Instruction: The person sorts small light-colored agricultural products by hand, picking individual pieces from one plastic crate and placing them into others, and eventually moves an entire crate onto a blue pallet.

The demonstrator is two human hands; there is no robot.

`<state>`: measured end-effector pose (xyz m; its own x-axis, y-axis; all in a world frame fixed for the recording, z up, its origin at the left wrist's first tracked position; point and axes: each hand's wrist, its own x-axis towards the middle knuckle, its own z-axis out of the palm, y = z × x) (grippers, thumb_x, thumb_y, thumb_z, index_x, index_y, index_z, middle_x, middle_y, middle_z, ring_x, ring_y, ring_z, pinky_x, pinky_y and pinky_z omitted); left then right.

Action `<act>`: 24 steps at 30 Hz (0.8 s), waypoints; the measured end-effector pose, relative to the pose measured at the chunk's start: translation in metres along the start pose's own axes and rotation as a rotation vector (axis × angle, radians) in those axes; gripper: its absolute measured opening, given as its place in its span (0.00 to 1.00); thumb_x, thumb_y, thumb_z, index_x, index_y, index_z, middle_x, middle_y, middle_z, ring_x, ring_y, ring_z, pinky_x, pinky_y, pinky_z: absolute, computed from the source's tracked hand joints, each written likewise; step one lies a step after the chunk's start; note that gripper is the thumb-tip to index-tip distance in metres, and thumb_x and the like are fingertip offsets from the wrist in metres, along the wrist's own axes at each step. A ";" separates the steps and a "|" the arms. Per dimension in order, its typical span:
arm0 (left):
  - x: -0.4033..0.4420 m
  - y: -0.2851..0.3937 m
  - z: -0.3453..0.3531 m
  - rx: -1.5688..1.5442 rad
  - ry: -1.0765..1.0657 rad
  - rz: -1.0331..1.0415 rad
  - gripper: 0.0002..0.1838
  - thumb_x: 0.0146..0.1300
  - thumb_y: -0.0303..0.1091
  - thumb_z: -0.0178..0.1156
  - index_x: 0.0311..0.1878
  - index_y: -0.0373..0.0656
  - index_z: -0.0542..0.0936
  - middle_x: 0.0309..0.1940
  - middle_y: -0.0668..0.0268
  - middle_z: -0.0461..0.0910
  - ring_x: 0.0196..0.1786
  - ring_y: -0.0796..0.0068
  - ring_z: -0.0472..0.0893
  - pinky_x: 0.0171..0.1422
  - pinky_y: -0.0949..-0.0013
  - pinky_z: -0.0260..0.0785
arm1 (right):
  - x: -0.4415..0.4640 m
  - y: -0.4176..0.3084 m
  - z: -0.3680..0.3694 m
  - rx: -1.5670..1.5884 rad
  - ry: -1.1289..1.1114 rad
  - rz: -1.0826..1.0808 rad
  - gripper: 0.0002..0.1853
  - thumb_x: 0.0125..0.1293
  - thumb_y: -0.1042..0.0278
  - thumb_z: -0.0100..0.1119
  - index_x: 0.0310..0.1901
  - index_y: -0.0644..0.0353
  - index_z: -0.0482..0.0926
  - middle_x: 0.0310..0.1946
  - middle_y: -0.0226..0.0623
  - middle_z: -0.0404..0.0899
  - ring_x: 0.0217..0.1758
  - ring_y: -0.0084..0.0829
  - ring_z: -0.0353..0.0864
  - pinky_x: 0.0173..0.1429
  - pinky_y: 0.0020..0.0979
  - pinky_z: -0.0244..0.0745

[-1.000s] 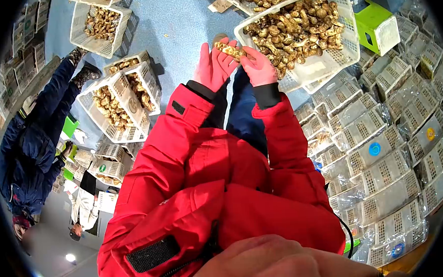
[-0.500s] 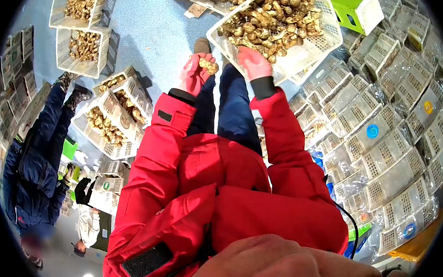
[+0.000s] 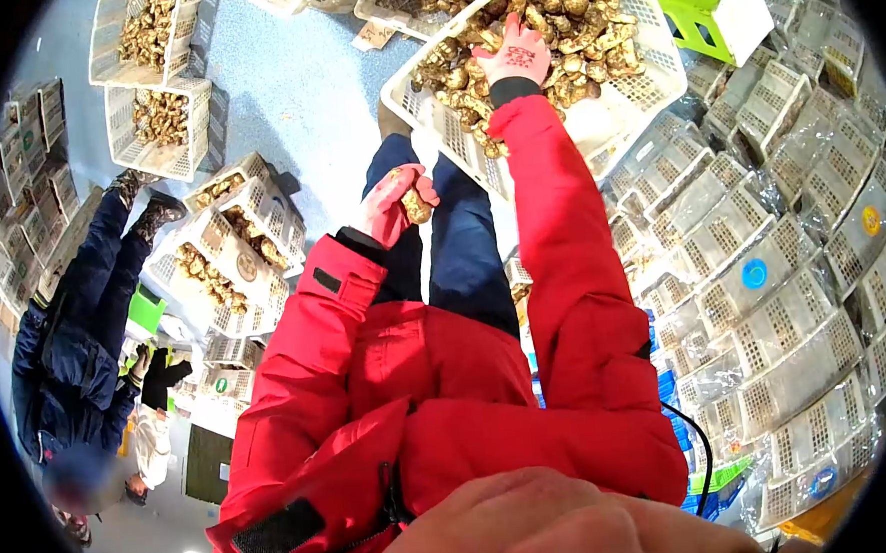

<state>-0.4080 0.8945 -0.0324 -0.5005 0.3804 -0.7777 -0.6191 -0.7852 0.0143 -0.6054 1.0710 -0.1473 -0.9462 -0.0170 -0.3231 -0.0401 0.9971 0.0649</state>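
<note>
Our left hand (image 3: 391, 205) curls round a mushroom (image 3: 417, 208); our right hand (image 3: 518, 54) stretches palm-down over the basket (image 3: 602, 124), its grip hidden.

- The right arm (image 3: 568, 205) is stretched far forward, almost straight, in a thick red sleeve.
- The right wrist (image 3: 515, 89) shows a black cuff and looks nearly in line with the forearm.
- The right hand (image 3: 517, 54), pink, has its back turned upward; the fingers extend forward and the thumb stands apart.
- The left arm (image 3: 300, 319) is bent and kept nearer to the body.
- The left wrist (image 3: 361, 245) also has a black cuff.
- The left hand (image 3: 389, 204), also pink, is closed with curled fingers, in front of the legs (image 3: 470, 250).
</note>
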 end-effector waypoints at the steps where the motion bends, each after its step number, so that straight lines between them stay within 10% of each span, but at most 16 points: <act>1: -0.001 -0.003 -0.001 0.043 0.060 -0.009 0.16 0.62 0.40 0.48 0.48 0.39 0.67 0.34 0.64 0.73 0.40 0.68 0.74 0.48 0.64 0.68 | 0.000 0.007 -0.002 -0.007 -0.076 -0.038 0.44 0.38 0.35 0.60 0.55 0.52 0.63 0.41 0.37 0.74 0.43 0.35 0.73 0.46 0.34 0.67; 4: 0.006 -0.007 0.000 -0.029 0.064 0.030 0.14 0.62 0.38 0.49 0.45 0.39 0.68 0.33 0.64 0.73 0.38 0.69 0.74 0.47 0.65 0.68 | -0.004 0.041 -0.022 -0.011 -0.182 -0.045 0.45 0.39 0.29 0.54 0.55 0.53 0.64 0.39 0.43 0.75 0.42 0.37 0.75 0.45 0.34 0.69; 9: 0.007 -0.008 0.004 -0.051 0.072 0.047 0.14 0.62 0.37 0.49 0.46 0.38 0.68 0.37 0.62 0.73 0.41 0.68 0.74 0.48 0.64 0.67 | -0.003 0.169 -0.007 0.173 -0.171 0.337 0.31 0.49 0.49 0.56 0.52 0.61 0.67 0.43 0.48 0.75 0.45 0.42 0.74 0.49 0.37 0.68; 14: 0.020 -0.025 0.000 -0.041 0.072 0.056 0.16 0.62 0.39 0.49 0.48 0.38 0.68 0.38 0.62 0.73 0.41 0.68 0.74 0.48 0.66 0.68 | 0.015 0.098 -0.014 0.427 0.002 -0.187 0.33 0.49 0.50 0.57 0.55 0.59 0.64 0.50 0.48 0.69 0.51 0.44 0.69 0.53 0.38 0.65; 24: 0.051 -0.018 0.027 -0.110 0.107 0.139 0.18 0.63 0.41 0.48 0.51 0.40 0.66 0.43 0.61 0.72 0.46 0.66 0.73 0.53 0.63 0.65 | -0.009 0.054 0.017 0.020 0.065 -0.095 0.25 0.43 0.51 0.59 0.45 0.50 0.72 0.51 0.37 0.66 0.58 0.36 0.60 0.56 0.35 0.60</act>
<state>-0.4386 0.9410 -0.0558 -0.5054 0.2151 -0.8357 -0.4759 -0.8773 0.0620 -0.5934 1.1267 -0.1571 -0.9574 -0.1157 -0.2647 -0.1249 0.9920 0.0181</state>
